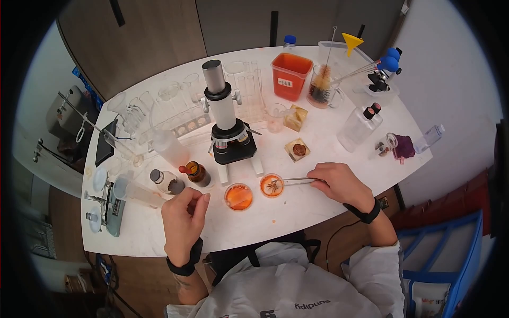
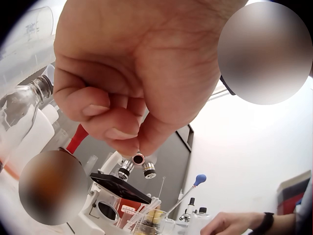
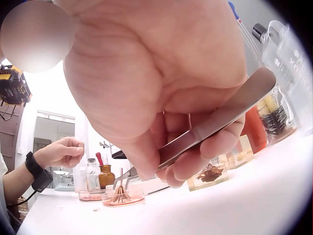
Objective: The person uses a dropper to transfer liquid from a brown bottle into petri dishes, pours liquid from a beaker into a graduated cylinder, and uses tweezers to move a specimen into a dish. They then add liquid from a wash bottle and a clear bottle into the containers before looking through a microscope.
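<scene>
My right hand [image 1: 342,184] pinches metal tweezers [image 3: 230,112] between thumb and fingers. Their tips [image 3: 118,182] reach over the right petri dish [image 1: 271,195], right at a small brown, branched cluster [image 1: 272,186]. Orange liquid lies in that dish. Just left of it, a second petri dish [image 1: 238,197] with orange liquid holds a paler piece. My left hand [image 1: 183,217] hovers left of the dishes, its fingers curled and the thumb against the index finger; nothing shows between them. Near it stand a brown dropper bottle [image 1: 199,174] and a clear bottle [image 1: 167,182].
A microscope [image 1: 228,122] stands behind the dishes. Resin blocks [image 1: 298,150], an orange container [image 1: 290,77] and a beaker with brushes [image 1: 321,90] are beyond my right hand. A balance [image 1: 112,206] and glassware fill the left side. Squat clear bottles [image 1: 360,127] stand at right.
</scene>
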Demonstrator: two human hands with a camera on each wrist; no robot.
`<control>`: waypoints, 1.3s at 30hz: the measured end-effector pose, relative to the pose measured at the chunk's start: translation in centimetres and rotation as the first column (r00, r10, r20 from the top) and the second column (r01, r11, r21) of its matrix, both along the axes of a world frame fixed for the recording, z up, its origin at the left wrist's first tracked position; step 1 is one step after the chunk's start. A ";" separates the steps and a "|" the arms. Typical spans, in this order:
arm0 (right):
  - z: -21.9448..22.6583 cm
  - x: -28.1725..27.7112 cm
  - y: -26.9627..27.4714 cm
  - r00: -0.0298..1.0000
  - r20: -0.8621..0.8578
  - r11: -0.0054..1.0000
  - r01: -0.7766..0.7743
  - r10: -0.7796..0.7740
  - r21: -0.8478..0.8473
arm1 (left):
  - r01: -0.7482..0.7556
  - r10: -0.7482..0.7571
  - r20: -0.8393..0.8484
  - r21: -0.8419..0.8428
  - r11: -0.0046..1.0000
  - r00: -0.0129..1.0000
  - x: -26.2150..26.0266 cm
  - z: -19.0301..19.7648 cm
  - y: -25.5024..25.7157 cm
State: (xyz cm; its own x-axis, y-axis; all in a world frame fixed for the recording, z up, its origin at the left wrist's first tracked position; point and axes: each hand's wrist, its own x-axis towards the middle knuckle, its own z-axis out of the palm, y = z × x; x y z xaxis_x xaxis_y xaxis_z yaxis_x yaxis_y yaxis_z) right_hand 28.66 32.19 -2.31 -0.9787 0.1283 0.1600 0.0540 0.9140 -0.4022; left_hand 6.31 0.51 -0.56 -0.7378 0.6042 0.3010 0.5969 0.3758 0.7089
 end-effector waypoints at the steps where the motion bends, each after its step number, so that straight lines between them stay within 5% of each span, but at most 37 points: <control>1: -0.1 -0.1 -0.1 1.000 0.005 1.000 0.006 -0.006 0.011 | -0.001 0.000 0.008 0.002 1.000 1.000 0.1 0.0 0.0; 15: 1.9 1.7 0.1 0.982 -0.171 0.997 0.082 -0.078 0.015 | 0.022 -0.022 -0.020 0.011 1.000 1.000 -0.3 -0.5 0.4; 18: 5.1 5.5 1.2 0.936 -0.272 0.972 0.235 -0.221 0.016 | 0.015 -0.015 0.008 0.004 1.000 1.000 -0.7 -0.8 0.3; 23: 7.9 15.0 5.6 0.657 -0.464 0.752 0.658 -0.594 -0.030 | 0.023 -0.023 0.003 0.011 1.000 1.000 -1.0 -1.3 0.5; 29: 6.7 21.2 12.1 0.506 -0.301 0.521 0.853 -0.808 0.036 | 0.043 -0.043 0.010 0.012 0.999 0.999 -0.8 -1.1 0.9; 39: 4.6 20.7 14.9 0.519 -0.136 0.481 0.845 -0.844 0.235 | 0.023 -0.023 0.030 -0.008 1.000 0.999 -0.5 -0.7 0.4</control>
